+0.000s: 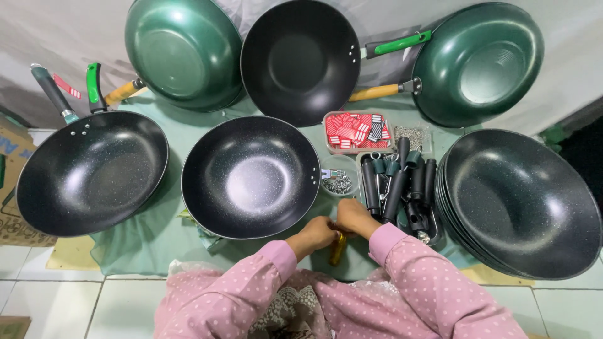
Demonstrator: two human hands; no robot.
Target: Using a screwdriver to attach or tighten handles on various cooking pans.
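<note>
My left hand (316,234) and my right hand (353,216) meet low in the middle, both closed around a small yellowish wooden-looking tool handle (337,250) that points toward me. A black speckled wok without a handle (250,176) lies just left of my hands. To their right stands a tray of black pan handles (398,188). Just beyond my hands sits a small clear tub of screws (338,182). Pink dotted sleeves cover both my arms.
A stack of black woks (521,202) lies at the right. A handled black wok (91,171) lies left. Two green woks (182,50) (480,63) and a black one (300,59) lean at the back. A tub of red tags (357,131) sits mid-table on the green cloth (151,238).
</note>
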